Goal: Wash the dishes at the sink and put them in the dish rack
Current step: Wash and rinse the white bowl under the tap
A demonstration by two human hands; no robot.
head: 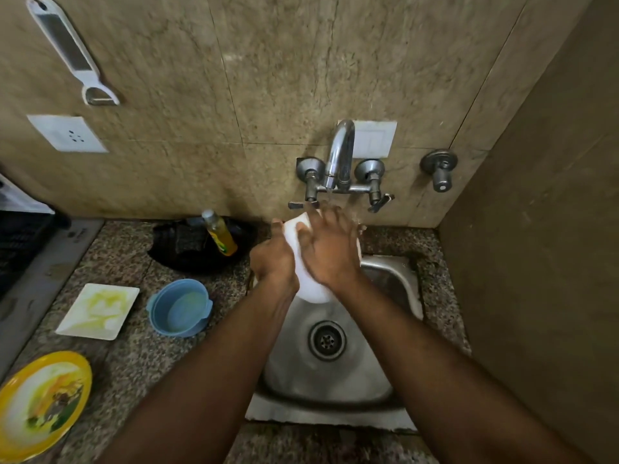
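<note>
A white dish point(310, 286) is held over the steel sink point(392, 279), under water running from the chrome tap point(338, 155). My left hand point(273, 259) grips the dish's left edge. Flat against its face lies my right hand point(330, 249), fingers spread and blurred; it hides most of the dish. On the counter to the left wait a soiled white square plate point(97, 311), a blue bowl point(181, 308) and a yellow-rimmed plate point(42, 403) with food remains.
A yellow dish-soap bottle point(219, 234) stands in a black holder point(197, 246) beside the tap. A black rack point(20, 242) shows at the left edge. A wall point(536, 262) closes off the right side. A grater point(72, 51) hangs on the back wall.
</note>
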